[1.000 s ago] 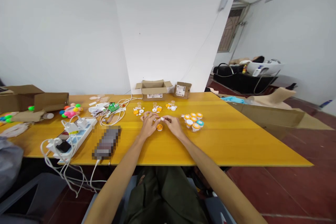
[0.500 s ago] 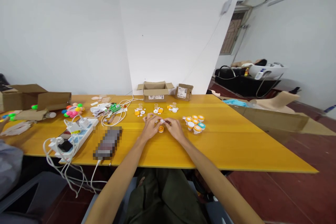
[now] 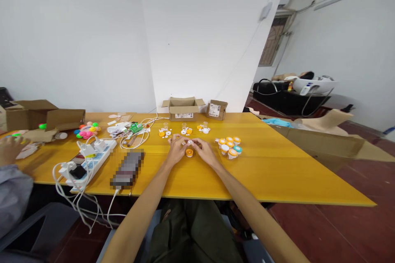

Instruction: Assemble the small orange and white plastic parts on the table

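Note:
My left hand (image 3: 175,150) and my right hand (image 3: 205,151) meet over the yellow table (image 3: 271,168), fingers pinched together on a small white part (image 3: 189,143). Just under the fingertips an orange cap (image 3: 189,153) lies on the table. Right of my right hand stands a cluster of small jars (image 3: 230,146) with orange and teal lids. Beyond my hands lie several loose white and orange small parts (image 3: 184,130).
Two open cardboard boxes (image 3: 184,108) stand at the table's far edge. A white power strip (image 3: 89,157) with tangled cables and a dark device (image 3: 127,167) lie at the left. Colourful balls (image 3: 87,130) and more boxes (image 3: 43,117) sit far left, where another person's hand (image 3: 9,149) rests.
My hands stay together on the small white part. At the far left another person's hand has come into view on the table.

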Demonstrator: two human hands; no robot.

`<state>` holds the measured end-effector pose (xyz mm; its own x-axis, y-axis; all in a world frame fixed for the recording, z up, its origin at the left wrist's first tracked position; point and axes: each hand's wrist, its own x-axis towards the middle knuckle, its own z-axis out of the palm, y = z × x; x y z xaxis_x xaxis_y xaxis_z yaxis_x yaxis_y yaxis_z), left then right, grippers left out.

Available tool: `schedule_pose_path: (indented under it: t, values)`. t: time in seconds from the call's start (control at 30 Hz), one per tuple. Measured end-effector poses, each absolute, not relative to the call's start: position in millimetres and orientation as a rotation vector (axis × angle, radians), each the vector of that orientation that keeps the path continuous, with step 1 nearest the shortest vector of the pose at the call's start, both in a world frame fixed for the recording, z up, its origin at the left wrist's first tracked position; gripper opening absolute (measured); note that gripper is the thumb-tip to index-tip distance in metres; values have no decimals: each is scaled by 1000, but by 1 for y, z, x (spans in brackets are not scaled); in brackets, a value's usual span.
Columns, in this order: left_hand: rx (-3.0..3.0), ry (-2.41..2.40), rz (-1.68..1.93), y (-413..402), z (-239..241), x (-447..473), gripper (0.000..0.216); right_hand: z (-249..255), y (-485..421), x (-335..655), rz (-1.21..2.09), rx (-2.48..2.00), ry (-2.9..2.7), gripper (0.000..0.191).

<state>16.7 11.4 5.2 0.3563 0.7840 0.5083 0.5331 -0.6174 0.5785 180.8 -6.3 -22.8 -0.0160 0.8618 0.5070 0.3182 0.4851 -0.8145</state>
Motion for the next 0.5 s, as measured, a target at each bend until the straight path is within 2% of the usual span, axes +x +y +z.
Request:
schedule_pose_path:
  t: [0.5]
  values:
    - [2286, 1089, 1085, 10, 7, 15, 20, -26, -4, 184, 523, -1140, -1675, 39]
